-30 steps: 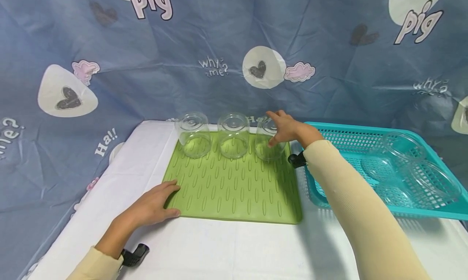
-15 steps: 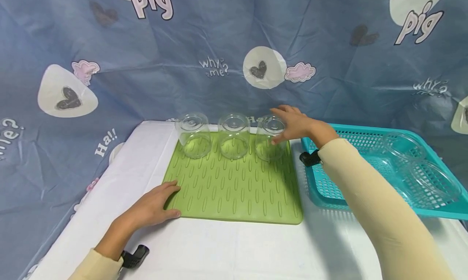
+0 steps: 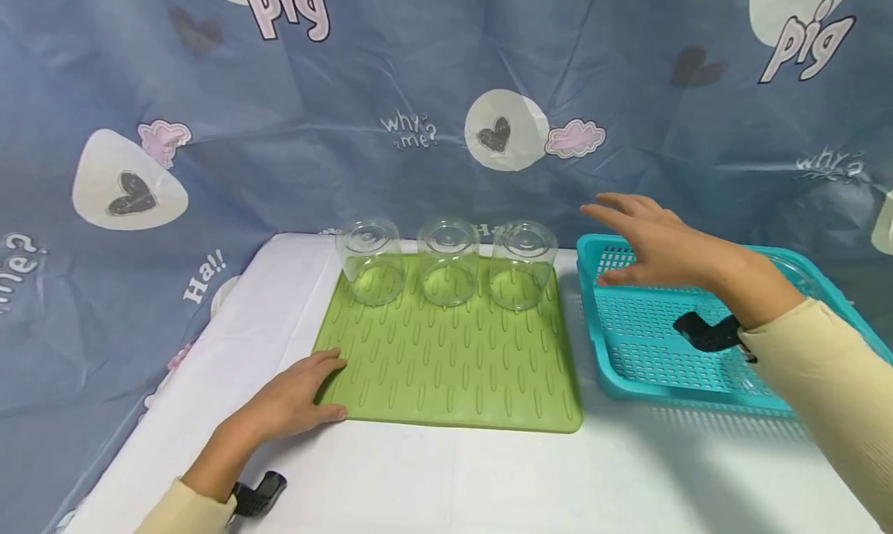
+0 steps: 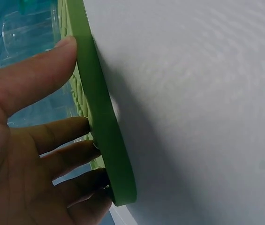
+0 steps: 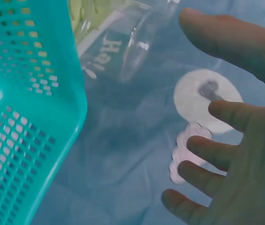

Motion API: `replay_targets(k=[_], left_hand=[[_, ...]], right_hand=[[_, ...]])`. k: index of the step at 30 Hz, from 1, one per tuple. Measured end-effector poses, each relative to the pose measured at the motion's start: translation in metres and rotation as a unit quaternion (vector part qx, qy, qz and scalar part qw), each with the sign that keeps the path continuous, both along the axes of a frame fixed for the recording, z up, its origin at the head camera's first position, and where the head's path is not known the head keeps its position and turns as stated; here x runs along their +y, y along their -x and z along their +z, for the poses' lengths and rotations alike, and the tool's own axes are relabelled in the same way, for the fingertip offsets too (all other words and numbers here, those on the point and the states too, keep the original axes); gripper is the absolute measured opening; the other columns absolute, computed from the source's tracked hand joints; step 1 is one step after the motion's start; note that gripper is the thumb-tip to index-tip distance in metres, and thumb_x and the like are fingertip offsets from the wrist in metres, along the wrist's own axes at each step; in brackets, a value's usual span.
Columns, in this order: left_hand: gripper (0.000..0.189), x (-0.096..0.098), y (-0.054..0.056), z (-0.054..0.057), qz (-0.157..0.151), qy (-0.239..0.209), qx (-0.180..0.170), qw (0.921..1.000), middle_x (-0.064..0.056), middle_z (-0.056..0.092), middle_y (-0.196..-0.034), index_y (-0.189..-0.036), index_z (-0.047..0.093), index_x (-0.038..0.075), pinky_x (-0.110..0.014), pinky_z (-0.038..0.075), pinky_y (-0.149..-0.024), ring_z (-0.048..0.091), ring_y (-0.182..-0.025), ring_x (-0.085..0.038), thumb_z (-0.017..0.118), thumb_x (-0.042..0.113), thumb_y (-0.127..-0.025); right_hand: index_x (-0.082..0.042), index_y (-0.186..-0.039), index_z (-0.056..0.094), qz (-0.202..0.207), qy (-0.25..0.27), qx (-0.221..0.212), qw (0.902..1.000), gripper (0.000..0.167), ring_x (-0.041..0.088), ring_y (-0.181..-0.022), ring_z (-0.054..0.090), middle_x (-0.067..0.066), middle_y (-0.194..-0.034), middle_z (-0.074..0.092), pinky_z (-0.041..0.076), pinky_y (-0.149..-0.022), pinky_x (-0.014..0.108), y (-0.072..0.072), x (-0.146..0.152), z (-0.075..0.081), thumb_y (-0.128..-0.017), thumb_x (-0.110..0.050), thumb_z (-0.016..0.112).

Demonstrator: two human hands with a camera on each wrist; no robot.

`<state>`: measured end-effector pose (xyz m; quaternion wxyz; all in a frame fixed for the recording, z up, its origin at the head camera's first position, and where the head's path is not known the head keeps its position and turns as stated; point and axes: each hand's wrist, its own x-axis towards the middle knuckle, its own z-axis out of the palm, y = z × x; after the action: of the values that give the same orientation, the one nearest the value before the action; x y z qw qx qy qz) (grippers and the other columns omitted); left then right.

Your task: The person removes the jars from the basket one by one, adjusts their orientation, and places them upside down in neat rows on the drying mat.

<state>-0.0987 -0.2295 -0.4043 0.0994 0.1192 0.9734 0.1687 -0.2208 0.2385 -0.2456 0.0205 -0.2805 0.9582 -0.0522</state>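
Three clear glasses stand upside down in a row along the back of a green drying mat (image 3: pixel 453 379): a left glass (image 3: pixel 373 263), a middle glass (image 3: pixel 449 263) and a right glass (image 3: pixel 522 267). My left hand (image 3: pixel 296 394) rests at the mat's front left corner; in the left wrist view its thumb and fingertips touch the mat's edge (image 4: pixel 106 122). Over the turquoise basket (image 3: pixel 600 348) is my right hand (image 3: pixel 663 247), fingers spread and holding nothing. The right wrist view shows the same fingers apart, beside the basket's rim (image 5: pixel 78 103).
More clear glasses lie in the right part of the basket, one glass (image 3: pixel 743 371) partly hidden by my right forearm. A white cloth (image 3: pixel 446 480) covers the table. Behind it hangs a blue printed sheet (image 3: pixel 314 170).
My right hand has let go of the right glass and moved right, over the basket. The glass stays on the mat. My left hand keeps its place.
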Motion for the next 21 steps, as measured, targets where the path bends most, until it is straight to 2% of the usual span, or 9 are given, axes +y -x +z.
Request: replay_targets(k=[8, 14, 21], left_hand=[[0.076, 0.002, -0.001, -0.003, 0.0, 0.0, -0.009, 1.0, -0.025, 0.042, -0.153, -0.141, 0.05, -0.002, -0.062, 0.038, -0.113, 0.04, -0.139, -0.049, 0.079, 0.035, -0.082], [0.075, 0.0, 0.001, 0.0, 0.005, 0.001, -0.004, 1.0, -0.025, 0.042, -0.153, -0.14, 0.05, -0.002, -0.062, 0.037, -0.113, 0.039, -0.14, -0.048, 0.079, 0.034, -0.082], [0.075, 0.0, 0.0, 0.0, 0.007, 0.002, -0.007, 1.0, -0.025, 0.041, -0.153, -0.14, 0.05, -0.003, -0.062, 0.037, -0.114, 0.039, -0.14, -0.049, 0.079, 0.034, -0.082]], right_hand=[[-0.012, -0.155, 0.031, -0.026, 0.015, 0.035, 0.9989, 0.097, 0.052, -0.141, 0.024, 0.024, -0.159, 0.026, 0.03, -0.101, 0.075, -0.031, 0.056, -0.008, -0.077, -0.03, 0.085], [-0.009, -0.156, 0.027, -0.049, 0.021, 0.075, 0.9958, 0.105, 0.057, -0.136, 0.027, 0.029, -0.155, 0.029, 0.026, -0.1, 0.075, -0.044, 0.094, -0.017, -0.073, -0.026, 0.088], [-0.005, -0.157, 0.02, -0.086, 0.015, 0.109, 0.9903, 0.114, 0.061, -0.134, 0.026, 0.035, -0.153, 0.027, 0.021, -0.103, 0.079, -0.06, 0.134, -0.04, -0.069, -0.024, 0.089]])
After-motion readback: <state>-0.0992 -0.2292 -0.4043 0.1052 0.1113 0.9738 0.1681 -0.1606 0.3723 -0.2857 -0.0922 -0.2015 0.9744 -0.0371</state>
